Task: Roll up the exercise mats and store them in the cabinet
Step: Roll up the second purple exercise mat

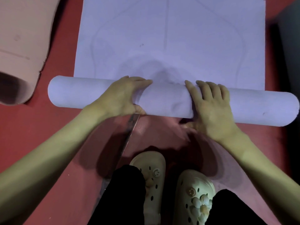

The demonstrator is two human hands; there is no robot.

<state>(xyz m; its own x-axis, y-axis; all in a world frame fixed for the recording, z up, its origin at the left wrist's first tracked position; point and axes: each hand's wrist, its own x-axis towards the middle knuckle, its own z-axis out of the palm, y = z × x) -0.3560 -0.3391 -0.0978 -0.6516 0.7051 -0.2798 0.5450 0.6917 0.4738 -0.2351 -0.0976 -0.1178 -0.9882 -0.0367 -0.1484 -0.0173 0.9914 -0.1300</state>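
Red flooring (53,132) runs under everything, and on it lies a lilac exercise mat (168,38), its near end wound into a thick roll (165,101) lying crosswise before the person's feet. Both hands sit on the roll's middle: the left hand (120,96) and the right hand (212,109) each lay fingers over the top with the thumb tucked under the near side, gripping it. Cream clogs (151,174) stand just behind. A partly rolled pink mat (19,51) lies off to the left.

Only one view on my end — head cam, wide-angle, looking steeply down and forward from close above the lilac mat (170,38), with the clogs (172,184) at the bottom edge.
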